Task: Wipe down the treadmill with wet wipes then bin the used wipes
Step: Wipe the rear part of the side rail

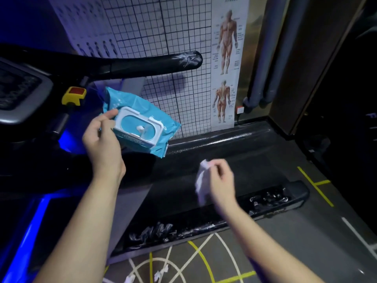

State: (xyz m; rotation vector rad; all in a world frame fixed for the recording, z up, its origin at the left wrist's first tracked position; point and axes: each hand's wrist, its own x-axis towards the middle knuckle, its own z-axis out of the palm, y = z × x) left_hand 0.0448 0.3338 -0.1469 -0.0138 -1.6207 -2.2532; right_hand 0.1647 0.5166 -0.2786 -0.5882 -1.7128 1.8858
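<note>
My left hand holds a blue pack of wet wipes with a white lid frame, thumb along its top edge; a tip of wipe pokes from the opening. Lower right, my right hand pinches a crumpled white wipe that hangs over the black treadmill belt. The treadmill's black handrail runs across above the pack, with smears near its end. Its console sits at the left edge.
A yellow and red safety key sits under the console. Crumpled wipes lie on the marked floor below. White smears show on the treadmill's side rail. A gridded wall with an anatomy poster stands behind.
</note>
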